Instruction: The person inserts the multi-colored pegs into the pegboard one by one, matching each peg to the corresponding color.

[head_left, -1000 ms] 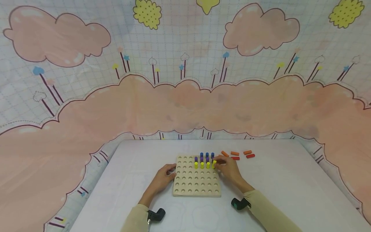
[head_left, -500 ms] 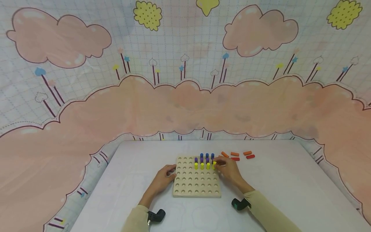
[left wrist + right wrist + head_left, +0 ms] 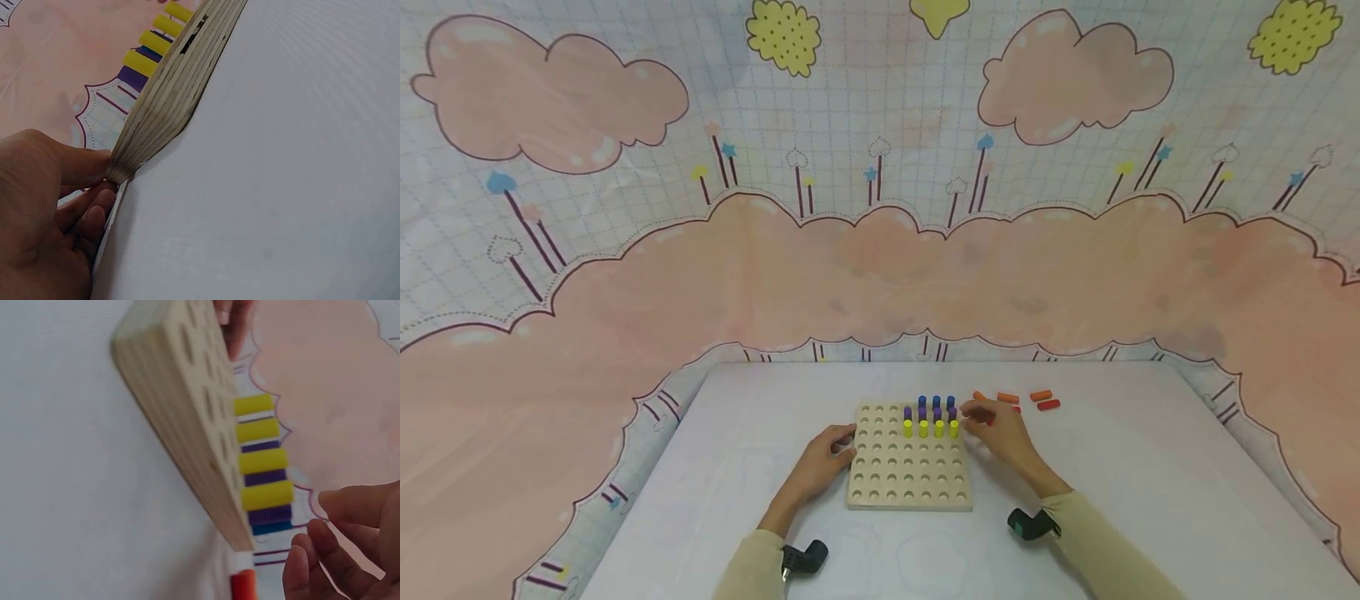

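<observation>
A square wooden pegboard (image 3: 907, 477) lies on the table, its near rows of holes bare. Yellow pegs (image 3: 923, 429) stand upright in one row, with purple pegs (image 3: 922, 414) and blue pegs (image 3: 936, 402) in the rows behind. At the board's left edge, my left hand (image 3: 822, 460) grips the side; thumb and fingertips (image 3: 100, 164) meet the wood in the left wrist view. Just right of the last yellow peg (image 3: 267, 495), my right hand (image 3: 1000, 433) is off the pegs, thumb and fingers apart with nothing between them.
Loose orange pegs (image 3: 1008, 397) and red pegs (image 3: 1048, 404) lie on the white table (image 3: 760, 400) behind and right of the board, some partly hidden by the right hand. A patterned cloth (image 3: 880, 283) hangs at the back.
My right hand has let go of the rightmost yellow peg, which now stands straight in its hole, and has shifted slightly right. The left hand stays at the board's edge.
</observation>
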Tool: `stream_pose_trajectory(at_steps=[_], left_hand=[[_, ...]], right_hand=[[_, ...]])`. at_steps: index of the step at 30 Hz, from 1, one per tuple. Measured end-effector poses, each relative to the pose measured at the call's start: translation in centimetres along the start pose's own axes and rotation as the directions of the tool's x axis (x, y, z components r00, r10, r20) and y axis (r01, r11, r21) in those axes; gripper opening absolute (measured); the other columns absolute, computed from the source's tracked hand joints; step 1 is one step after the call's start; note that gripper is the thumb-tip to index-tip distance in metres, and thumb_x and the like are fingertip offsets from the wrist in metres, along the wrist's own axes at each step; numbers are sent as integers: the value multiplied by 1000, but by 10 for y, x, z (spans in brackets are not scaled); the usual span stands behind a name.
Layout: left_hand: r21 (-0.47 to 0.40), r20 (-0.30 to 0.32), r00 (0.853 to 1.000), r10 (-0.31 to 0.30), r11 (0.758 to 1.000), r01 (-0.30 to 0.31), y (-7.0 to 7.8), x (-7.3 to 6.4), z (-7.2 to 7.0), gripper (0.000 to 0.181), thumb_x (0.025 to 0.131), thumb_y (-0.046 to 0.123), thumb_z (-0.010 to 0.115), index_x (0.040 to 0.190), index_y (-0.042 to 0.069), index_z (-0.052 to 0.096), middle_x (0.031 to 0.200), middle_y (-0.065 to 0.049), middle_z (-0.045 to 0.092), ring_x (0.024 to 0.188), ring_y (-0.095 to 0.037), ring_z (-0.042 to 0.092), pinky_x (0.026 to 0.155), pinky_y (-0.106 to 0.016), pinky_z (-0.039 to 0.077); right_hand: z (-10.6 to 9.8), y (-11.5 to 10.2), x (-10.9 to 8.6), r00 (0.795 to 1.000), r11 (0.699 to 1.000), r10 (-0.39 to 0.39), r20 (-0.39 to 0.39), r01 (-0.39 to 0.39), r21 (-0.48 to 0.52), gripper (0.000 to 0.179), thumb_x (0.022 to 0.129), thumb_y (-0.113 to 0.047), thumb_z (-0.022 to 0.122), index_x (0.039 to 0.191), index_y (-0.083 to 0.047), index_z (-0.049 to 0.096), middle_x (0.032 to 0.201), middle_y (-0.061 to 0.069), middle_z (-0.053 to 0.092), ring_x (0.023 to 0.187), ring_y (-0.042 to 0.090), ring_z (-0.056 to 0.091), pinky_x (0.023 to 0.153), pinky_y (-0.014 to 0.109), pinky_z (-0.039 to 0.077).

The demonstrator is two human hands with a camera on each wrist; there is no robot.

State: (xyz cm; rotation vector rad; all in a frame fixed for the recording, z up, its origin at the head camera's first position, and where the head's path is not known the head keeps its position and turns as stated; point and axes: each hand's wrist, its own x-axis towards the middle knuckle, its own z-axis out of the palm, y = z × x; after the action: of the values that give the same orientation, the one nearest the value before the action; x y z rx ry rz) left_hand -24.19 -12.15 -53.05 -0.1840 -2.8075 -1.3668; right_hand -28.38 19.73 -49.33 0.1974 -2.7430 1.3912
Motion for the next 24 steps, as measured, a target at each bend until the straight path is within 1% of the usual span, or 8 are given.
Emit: stream_pose_trajectory(at_steps=[2,4,7,11,15,20,22,24], left_hand=[[2,-1,1000,0,1000,0,0,0,0,42,95,13,62,137,7,56,127,-8,62,115,-25,58,100,-47,48],[-1,-2,1000,-1,1000,1,0,-1,0,42,96,13,62,137,7,56,127,-8,62,115,-25,58,100,-47,48],[-4,-5,1000,0,1000,0,0,-1,1,42,95,13,62,137,7,56,127,-9,62,115,-25,58,100,-47,48],[-2,-8,1000,-7,1000,7,0,-2,2,42,95,12,62,137,7,56,127,-10,62,116,-26,58,101,-48,48],[3,-9,1000,-16,1000,16,1,-4,3,42,95,13,62,137,7,56,128,-10,62,117,-27,58,101,-48,48],[6,-14,1000,-12,1000,12,2,-6,3,42,95,13,63,137,7,57,127,-10,62,116,-27,58,100,-48,48],[7,-16,1000,-8,1000,8,2,-6,4,42,95,13,63,136,7,57,127,-10,63,116,-27,58,100,-48,48],[6,-16,1000,-8,1000,8,3,-7,4,42,95,13,63,136,7,57,127,-10,63,116,-27,58,101,-48,48]], right_hand=[[-10,1,0,999,999,-36,-19,36,-4,20,88,-10,72,108,-10,73,108,8,73,95,21,65,82,29,56],[-20,2,-1,998,999,-48,-34,48,-9,21,90,-13,71,111,-9,72,111,9,72,98,23,65,83,29,56],[-35,5,-2,998,999,-38,-47,38,-2,24,93,-14,67,116,-8,69,116,11,70,106,27,62,90,38,56],[-51,14,-2,996,999,-53,-76,52,-17,26,94,-14,65,119,-7,68,116,12,71,110,30,62,95,46,53],[-65,26,-3,994,998,-54,-99,50,-44,27,96,-16,64,120,-7,68,117,13,70,109,30,62,93,44,54],[-79,42,-2,991,997,-48,-123,39,-72,29,96,-18,63,123,-6,66,118,15,69,108,30,62,87,32,53],[-83,50,0,991,996,-41,-125,31,-82,30,97,-18,62,124,-5,66,118,16,69,109,31,61,86,31,53],[-87,57,1,992,996,-19,-125,7,-92,30,97,-19,62,124,-6,66,119,16,69,110,31,61,89,36,53]])
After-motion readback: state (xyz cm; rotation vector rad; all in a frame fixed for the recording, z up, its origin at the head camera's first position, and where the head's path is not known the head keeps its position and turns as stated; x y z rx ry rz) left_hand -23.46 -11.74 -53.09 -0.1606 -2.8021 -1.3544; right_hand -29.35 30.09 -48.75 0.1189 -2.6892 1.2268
